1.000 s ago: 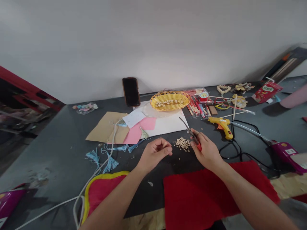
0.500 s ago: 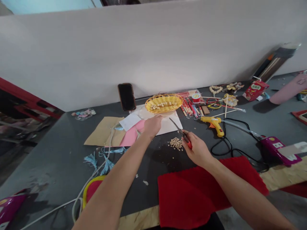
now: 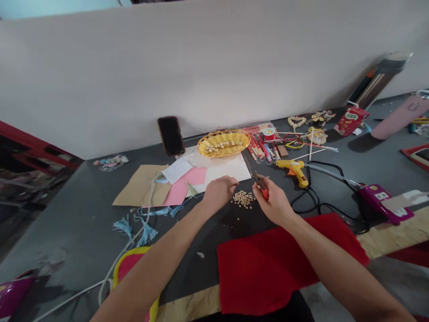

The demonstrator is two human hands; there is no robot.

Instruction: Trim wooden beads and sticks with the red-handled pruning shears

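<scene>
Metal scissors (image 3: pixel 254 172), glossy yellow plastic glue gun (image 3: pixel 291 171), matt red felt (image 3: pixel 284 264)

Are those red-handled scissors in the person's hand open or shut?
Shut, it seems: the red-handled scissors show their blades together as one narrow dark line above the right hand.

A yellow hot glue gun (image 3: pixel 291 172) lies on the dark counter (image 3: pixel 67 223), its black cord (image 3: pixel 303 201) looping nearby. A smartphone (image 3: pixel 171 136) leans against the white wall (image 3: pixel 201 76), beside a yellow wicker basket (image 3: pixel 224 133) holding pale beads (image 3: pixel 219 146). Red felt (image 3: pixel 278 264) and blue tassels (image 3: pixel 146 234) lie nearer the front.
</scene>
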